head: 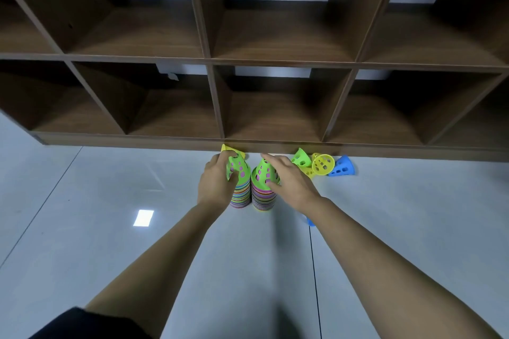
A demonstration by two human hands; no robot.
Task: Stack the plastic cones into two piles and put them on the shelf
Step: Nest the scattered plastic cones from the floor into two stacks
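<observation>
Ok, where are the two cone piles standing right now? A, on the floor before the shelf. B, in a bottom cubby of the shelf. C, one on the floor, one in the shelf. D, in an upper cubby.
A: the left pile and the right pile both stand on the floor in front of the shelf, the left hand gripping the green cone atop the left pile.
</observation>
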